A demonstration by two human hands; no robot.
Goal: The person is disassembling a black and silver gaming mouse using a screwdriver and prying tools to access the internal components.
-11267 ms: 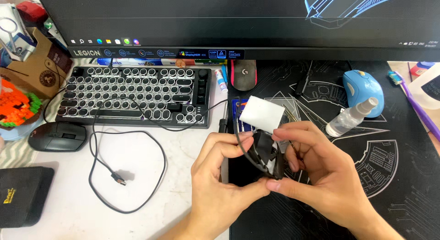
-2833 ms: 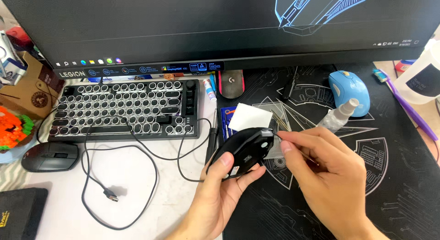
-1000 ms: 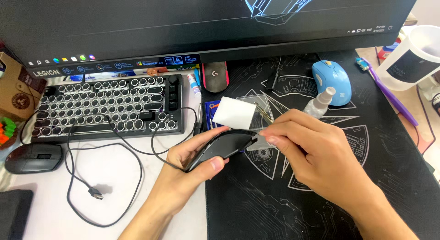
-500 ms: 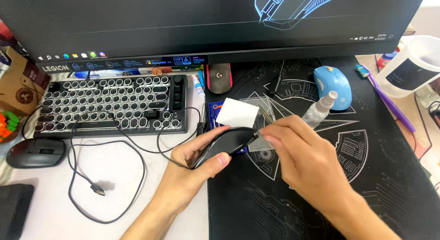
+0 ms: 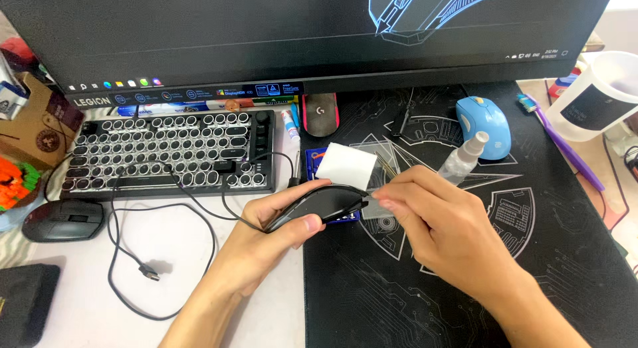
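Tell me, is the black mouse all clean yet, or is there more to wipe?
Not finished, it seems. Already out: a spray bottle and a white square sheet on the black mat. In hand: the left hand holds the black mouse while the right hand presses a small grey wipe against its front end. Whether the other surfaces are clean can't be judged.

This is a computer desk in a home or small office. Just beyond the gripped black mouse (image 5: 325, 203) sits a black keyboard with round silver-rimmed keys (image 5: 174, 152), and behind that a wide dark monitor (image 5: 312, 35). Under the grip lies a large black desk mat printed with pale line art (image 5: 505, 255). Spare mice surround it: a blue one (image 5: 485, 122) to the far right, a black-and-red one (image 5: 319, 114) behind, a dark grey one (image 5: 63, 220) far left.
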